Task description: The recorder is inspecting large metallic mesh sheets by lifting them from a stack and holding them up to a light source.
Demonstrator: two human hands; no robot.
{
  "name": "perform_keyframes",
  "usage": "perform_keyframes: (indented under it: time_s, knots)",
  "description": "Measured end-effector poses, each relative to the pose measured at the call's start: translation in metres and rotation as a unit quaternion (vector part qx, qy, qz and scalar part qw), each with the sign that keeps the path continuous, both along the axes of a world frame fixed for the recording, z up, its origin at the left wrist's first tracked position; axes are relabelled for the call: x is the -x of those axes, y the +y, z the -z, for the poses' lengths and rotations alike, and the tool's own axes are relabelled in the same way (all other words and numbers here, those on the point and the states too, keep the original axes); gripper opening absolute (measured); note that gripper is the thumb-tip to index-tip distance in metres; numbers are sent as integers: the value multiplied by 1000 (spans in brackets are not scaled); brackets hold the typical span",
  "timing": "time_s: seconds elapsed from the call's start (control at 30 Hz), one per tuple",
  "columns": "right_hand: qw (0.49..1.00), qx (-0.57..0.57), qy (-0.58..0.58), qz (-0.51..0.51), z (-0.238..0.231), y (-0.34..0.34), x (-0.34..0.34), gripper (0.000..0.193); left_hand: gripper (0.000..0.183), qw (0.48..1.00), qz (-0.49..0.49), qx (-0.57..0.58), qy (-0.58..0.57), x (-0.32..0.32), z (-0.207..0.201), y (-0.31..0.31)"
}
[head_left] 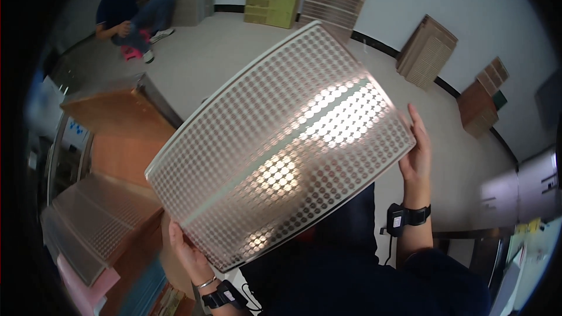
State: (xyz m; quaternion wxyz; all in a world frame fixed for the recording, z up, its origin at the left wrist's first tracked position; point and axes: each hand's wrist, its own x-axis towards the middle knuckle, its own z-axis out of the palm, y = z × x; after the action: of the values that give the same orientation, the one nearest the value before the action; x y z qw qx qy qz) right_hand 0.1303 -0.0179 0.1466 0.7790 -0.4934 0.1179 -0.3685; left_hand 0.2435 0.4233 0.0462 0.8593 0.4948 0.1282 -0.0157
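A large rectangular circuit board panel [234, 123], covered in rows of shiny round copper-coloured pads, is held up in front of me. It lies tilted, with its upper right end farther away, and light glares off its middle. My left hand [190, 256] grips the lower left edge, its fingers partly hidden by the panel. At the right edge my right hand [418, 149] holds the panel too, with a finger sticking up beside the rim. Both wrists carry black strapped devices.
On the left, similar panels [88, 222] lie on a brown wooden rack [123, 152], near a pink sheet [88, 278]. Panel stacks [427, 50] lean against the far wall, including a yellow-green one [272, 0]. A person [126, 11] sits on a pink stool at far left.
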Motion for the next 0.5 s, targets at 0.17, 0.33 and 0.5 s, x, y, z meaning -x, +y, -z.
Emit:
perform_keyframes:
  time_s: [0.17, 0.33, 0.5]
  knots:
    - [1000, -2, 12, -16, -10, 9, -2, 47, 40, 999, -7, -28, 24, 1, -11, -7]
    - [992, 45, 90, -75, -17, -2, 0, 47, 43, 998, -17, -37, 39, -3, -14, 4]
    - [947, 194, 219, -132, -21, -31, 14, 42, 41, 997, -38, 9, -71, -8, -40, 10]
